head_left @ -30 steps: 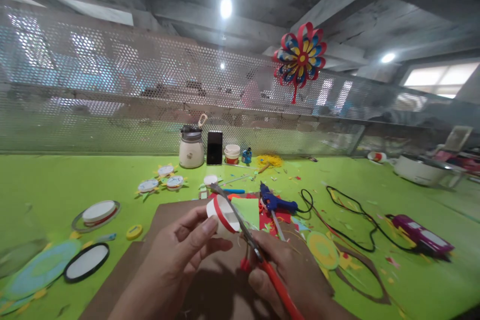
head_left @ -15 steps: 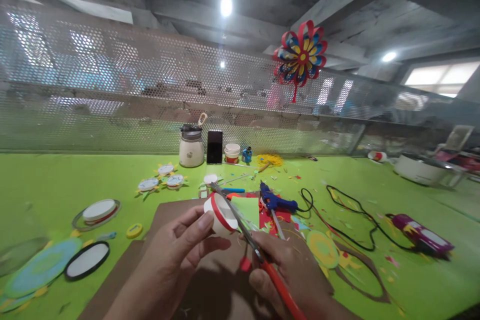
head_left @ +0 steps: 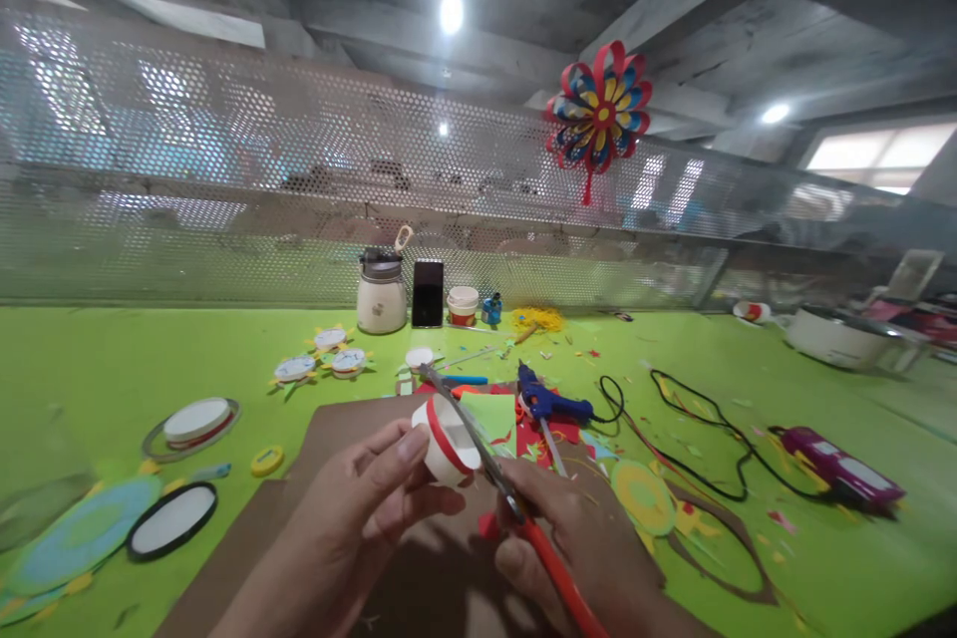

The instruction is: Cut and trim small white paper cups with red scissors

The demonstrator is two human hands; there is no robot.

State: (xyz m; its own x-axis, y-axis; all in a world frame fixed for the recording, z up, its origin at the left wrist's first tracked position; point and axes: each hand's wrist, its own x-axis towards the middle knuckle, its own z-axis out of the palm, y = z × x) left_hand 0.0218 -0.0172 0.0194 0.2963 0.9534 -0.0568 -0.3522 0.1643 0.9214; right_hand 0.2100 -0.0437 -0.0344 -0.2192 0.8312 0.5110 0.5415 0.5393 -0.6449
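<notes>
Between the thumb and fingers of my left hand is a short white cup-like piece with a red band around it, probably part of a paper cup. My right hand is wrapped around red-handled scissors. Their blades point up and to the left, passing along the right side of the white piece. Whether the blades touch it I cannot tell. Below both hands lies a brown cardboard sheet. A small red scrap shows between the hands.
A blue glue gun lies beyond my right hand, its black cord running to a purple power strip. Paper flowers, a bottle, a phone and cups stand farther back. A perforated screen borders the green table.
The white piece has tilted and shifted slightly to the right in my left hand. My right hand and the scissors have barely moved.
</notes>
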